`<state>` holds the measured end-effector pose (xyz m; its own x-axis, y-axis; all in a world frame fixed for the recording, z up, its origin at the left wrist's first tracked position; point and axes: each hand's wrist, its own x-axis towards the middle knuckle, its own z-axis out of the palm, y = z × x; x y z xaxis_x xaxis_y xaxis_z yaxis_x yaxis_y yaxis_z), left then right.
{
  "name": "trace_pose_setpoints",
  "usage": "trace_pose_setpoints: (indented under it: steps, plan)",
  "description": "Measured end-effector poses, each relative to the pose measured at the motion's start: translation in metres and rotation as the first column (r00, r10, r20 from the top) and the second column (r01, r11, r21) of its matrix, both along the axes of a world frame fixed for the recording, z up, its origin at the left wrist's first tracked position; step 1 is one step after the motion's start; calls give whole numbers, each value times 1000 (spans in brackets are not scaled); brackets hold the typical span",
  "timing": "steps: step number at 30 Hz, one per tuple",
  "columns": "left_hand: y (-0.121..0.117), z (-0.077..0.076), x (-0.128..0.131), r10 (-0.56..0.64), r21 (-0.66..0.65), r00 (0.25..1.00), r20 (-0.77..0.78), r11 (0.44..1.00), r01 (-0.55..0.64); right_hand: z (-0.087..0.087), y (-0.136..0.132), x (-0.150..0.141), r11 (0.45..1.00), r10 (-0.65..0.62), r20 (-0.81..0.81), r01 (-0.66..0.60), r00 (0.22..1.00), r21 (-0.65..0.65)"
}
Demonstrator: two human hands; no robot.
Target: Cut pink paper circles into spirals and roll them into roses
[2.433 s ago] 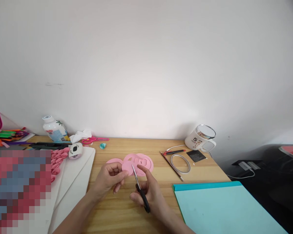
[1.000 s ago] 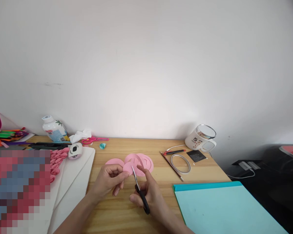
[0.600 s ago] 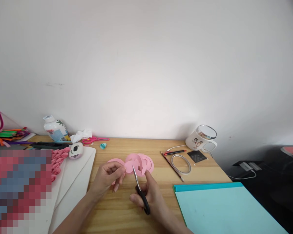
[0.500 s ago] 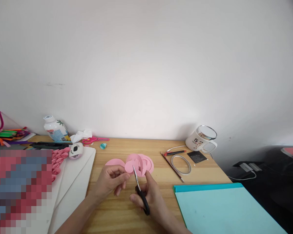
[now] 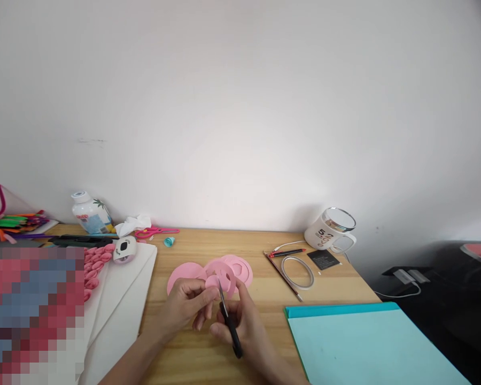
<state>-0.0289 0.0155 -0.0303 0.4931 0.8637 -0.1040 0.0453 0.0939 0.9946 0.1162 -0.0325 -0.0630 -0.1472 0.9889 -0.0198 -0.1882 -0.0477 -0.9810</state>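
Between thumb and fingers, my left hand (image 5: 190, 305) pinches a small pink paper piece (image 5: 212, 282) with a rounded outline. My right hand (image 5: 242, 321) grips black-handled scissors (image 5: 231, 329), their blades pointing up and away from me at the paper's right edge. A curled pink strip (image 5: 228, 272) loops up beside the blades; whether it is still joined to the piece I cannot tell. Behind my left hand lies a flat pink paper disc (image 5: 182, 271). Pink paper rings (image 5: 244, 270) rest on the wooden table just beyond the scissors.
Teal paper sheets (image 5: 369, 342) lie at the right front. A white mug (image 5: 329, 230), a cable coil (image 5: 297, 271) and a pencil (image 5: 282, 275) sit at the back right. Pink scissors (image 5: 156, 231), a bottle (image 5: 91, 214) and a white folder (image 5: 120, 310) are on the left.
Both hands have shifted slightly toward me with the paper and scissors. The held piece is turned and looks smaller, and the pink strip beside the blades curls in a wider loop.
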Motion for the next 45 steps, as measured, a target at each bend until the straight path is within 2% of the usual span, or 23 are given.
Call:
trace_pose_setpoints:
  steps: [5, 10, 18, 26, 30, 32, 35, 40, 43, 44, 45]
  plan:
    - [-1, 1, 2, 24, 8, 1000, 5, 1000, -24, 3, 1, 0, 999, 43, -18, -43, 999, 4]
    - [-2, 1, 4, 34, 8, 998, 48, 999, -34, 4, 1, 1, 999, 35, -38, -35, 999, -11]
    - [-2, 4, 6, 8, 12, 996, 87, 1000, -9, 6, 0, 2, 999, 48, -60, -47, 997, 5]
    - [-1, 1, 4, -12, 25, 998, 56, 1000, 11, 5, -1, 2, 998, 56, -16, -56, 998, -28]
    - [1, -1, 3, -36, 57, 999, 20, 998, 35, 1, 0, 6, 996, 22, 28, -19, 999, -90]
    - [2, -2, 1, -54, 74, 998, 13, 996, 53, 3, 1, 9, 997, -1, 16, 2, 1000, -79]
    - [6, -5, -2, 10, 121, 999, 31, 993, -14, 15, 3, 15, 999, 12, 13, -12, 1000, -41]
    - [10, -13, 1, 291, 221, 956, 31, 931, -291, 51, 8, 36, 995, 63, 108, -71, 992, 67]
    - [12, -9, 5, 379, 296, 925, -3, 884, -361, 69, 8, 61, 979, 23, 333, -88, 943, 182]
    - [12, -6, 5, 394, 324, 919, -8, 870, -371, 73, 7, 70, 974, -14, 456, -92, 890, 209]
    - [12, -1, 5, 403, 358, 915, -12, 857, -372, 76, 6, 80, 971, -54, 597, -98, 801, 219]
